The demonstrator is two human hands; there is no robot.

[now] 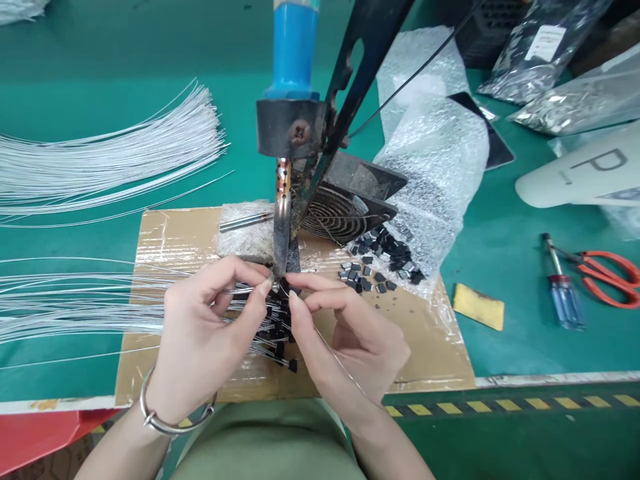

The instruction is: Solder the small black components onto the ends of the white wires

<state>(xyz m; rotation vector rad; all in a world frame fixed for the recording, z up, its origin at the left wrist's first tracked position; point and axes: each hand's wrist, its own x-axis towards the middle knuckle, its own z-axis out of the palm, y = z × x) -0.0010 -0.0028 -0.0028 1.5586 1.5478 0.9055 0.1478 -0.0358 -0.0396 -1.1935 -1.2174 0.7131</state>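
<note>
Silver wire (333, 352) pinched in right fingertips (296, 303); left fingertips (266, 287) nearly closed.

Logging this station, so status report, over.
Both hands pinching small work under iron tip. Right hand also holding solder wire. Iron close above fingertips.

We see a green table (530, 353) w/ a blue handle (295, 50) at 12 o'clock, whitish wires (100, 160) approx 9-10, blk bits (395, 250) at 3, yellow sponge (479, 307) approx 4, orange-red scissor grips (607, 280) at 3, & yellow/dk striped floor tape (507, 405) approx 4.
</note>
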